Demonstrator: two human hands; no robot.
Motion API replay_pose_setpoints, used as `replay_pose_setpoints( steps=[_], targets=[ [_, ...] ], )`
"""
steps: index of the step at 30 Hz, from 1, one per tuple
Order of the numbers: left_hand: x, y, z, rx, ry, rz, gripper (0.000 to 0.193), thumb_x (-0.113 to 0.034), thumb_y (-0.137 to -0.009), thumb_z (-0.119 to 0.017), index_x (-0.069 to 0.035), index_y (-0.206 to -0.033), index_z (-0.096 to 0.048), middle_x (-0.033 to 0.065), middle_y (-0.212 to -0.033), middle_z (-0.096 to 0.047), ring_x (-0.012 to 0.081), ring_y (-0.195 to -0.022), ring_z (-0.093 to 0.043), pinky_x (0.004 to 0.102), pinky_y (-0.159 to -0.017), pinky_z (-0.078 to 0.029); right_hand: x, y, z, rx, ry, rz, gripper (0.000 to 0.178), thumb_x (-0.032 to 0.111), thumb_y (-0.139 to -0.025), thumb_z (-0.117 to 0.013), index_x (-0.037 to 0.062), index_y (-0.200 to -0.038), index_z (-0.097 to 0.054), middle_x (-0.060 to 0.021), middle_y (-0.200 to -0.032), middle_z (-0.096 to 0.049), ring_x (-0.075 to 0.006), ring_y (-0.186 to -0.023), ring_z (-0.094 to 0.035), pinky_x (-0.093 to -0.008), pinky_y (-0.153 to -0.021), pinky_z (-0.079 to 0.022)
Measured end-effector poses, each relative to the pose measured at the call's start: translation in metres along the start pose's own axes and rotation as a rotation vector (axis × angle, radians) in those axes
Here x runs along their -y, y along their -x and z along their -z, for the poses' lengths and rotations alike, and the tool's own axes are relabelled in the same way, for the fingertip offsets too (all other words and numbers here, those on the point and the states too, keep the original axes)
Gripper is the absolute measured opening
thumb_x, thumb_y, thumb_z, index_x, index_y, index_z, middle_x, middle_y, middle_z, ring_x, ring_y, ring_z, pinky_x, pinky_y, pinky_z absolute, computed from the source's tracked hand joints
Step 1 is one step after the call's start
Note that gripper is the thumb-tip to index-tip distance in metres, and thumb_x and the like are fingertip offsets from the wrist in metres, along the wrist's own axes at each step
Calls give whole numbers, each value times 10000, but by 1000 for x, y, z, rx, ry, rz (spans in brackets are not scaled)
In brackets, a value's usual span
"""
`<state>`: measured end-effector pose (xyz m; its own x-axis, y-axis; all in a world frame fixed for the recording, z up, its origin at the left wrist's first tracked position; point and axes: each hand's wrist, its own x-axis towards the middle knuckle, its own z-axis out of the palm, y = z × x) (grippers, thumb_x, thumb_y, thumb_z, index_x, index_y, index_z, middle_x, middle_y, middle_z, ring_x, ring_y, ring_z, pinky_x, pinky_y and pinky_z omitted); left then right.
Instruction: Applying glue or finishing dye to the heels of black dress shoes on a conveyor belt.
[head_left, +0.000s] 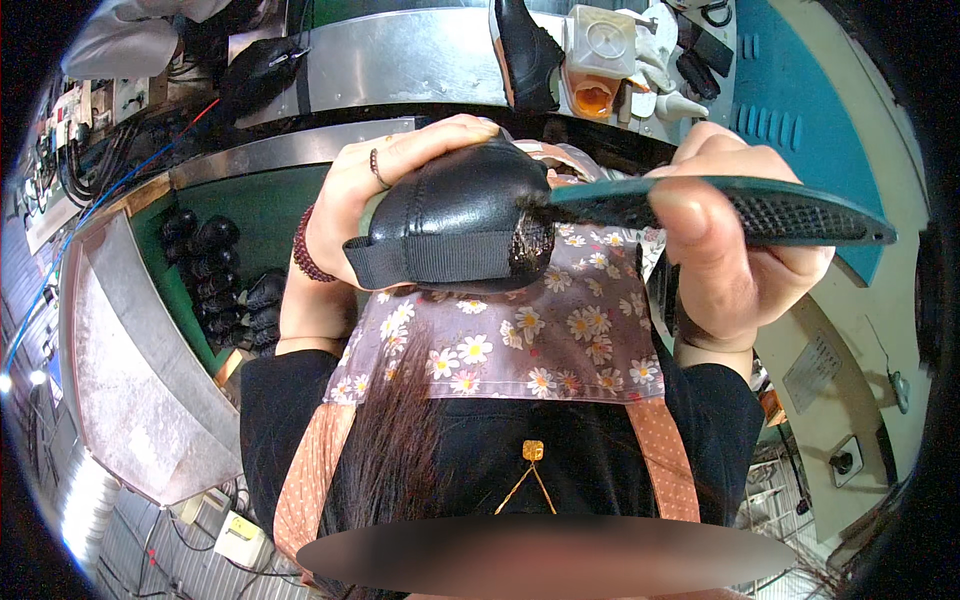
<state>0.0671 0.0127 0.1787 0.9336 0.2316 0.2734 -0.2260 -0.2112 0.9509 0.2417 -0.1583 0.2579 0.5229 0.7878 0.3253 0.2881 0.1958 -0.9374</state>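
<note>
Writing first: I get a paper sheet (815, 375) on the pale panel (865, 440) at right, lines on it too small for me to read. White box (240, 540) low at left has a yellow-and-white label, also too small.

Containers: square translucent tub (604, 40) on the metal bench (400, 60), contents unclear to me. Just on its near side, an open orange cup (592, 97) with something amber and glossy in it. Green-walled bin (280, 205) at left holds a heap of dark, rounded, shiny pieces (215, 270); they look like shoes.

Grips: left hand (350, 195) is closed around a glossy black shoe (465, 190), fingers over the top. I see the shoe held up in front of the flowered apron (500, 335), a ribbed black strap (430, 262) across it. Right hand (735, 245) grips a dark green tool (790, 205) with a mesh-like side, thumb on the near side, fingers behind. Its dark end meets the shoe's right end, beside a rough, speckled patch; I can't tell whether it presses.

Also on the bench: another dark shoe (528, 55), left of the tub.
</note>
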Motion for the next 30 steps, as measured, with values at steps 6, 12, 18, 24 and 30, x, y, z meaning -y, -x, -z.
replay_pose_setpoints(
  steps=[6, 12, 18, 24, 30],
  targets=[
    [2, 6, -4, -109, 96, 62, 830, -565, -712, -681, 107, -1180, -545, 220, -1168, -612, 296, -1084, -607, 384, -970, -449, -9, 7, -2, -18, -208, 46, 259, 200, -785, -750, -15, -756, -607, -55, -597, -563, -141, -506, -446, -262, -494, -325],
    [-16, 5, -16, -355, 50, 234, 470, -291, -822, -575, 75, -1115, -600, 201, -1127, -637, 269, -1031, -622, 369, -946, -475, -8, 11, -1, -98, -74, -36, 266, 230, -814, -722, -6, -780, -604, -22, -572, -521, -136, -529, -440, -272, -500, -317],
    [-8, 10, -11, -212, 178, 243, 840, -458, -688, -754, 130, -1232, -502, 211, -1206, -593, 269, -1116, -588, 376, -1005, -428, -12, 10, 0, 45, -72, 50, 220, 167, -809, -728, -18, -822, -610, -75, -682, -612, -155, -563, -477, -284, -524, -365],
    [-2, 12, -5, -159, 27, 122, 823, -467, -687, -759, 120, -1213, -522, 209, -1212, -588, 272, -1117, -589, 371, -995, -429, -14, 12, 6, 52, -108, 107, 187, 139, -818, -720, -18, -794, -622, -52, -646, -581, -150, -567, -481, -273, -525, -355],
    [-14, 2, -1, -93, 155, 182, 793, -453, -688, -763, 100, -1209, -537, 191, -1167, -615, 267, -1092, -606, 346, -969, -441, -11, 10, 1, -42, 65, -57, 275, 232, -809, -731, -19, -756, -633, -35, -615, -577, -132, -516, -455, -282, -512, -344]
  ],
)
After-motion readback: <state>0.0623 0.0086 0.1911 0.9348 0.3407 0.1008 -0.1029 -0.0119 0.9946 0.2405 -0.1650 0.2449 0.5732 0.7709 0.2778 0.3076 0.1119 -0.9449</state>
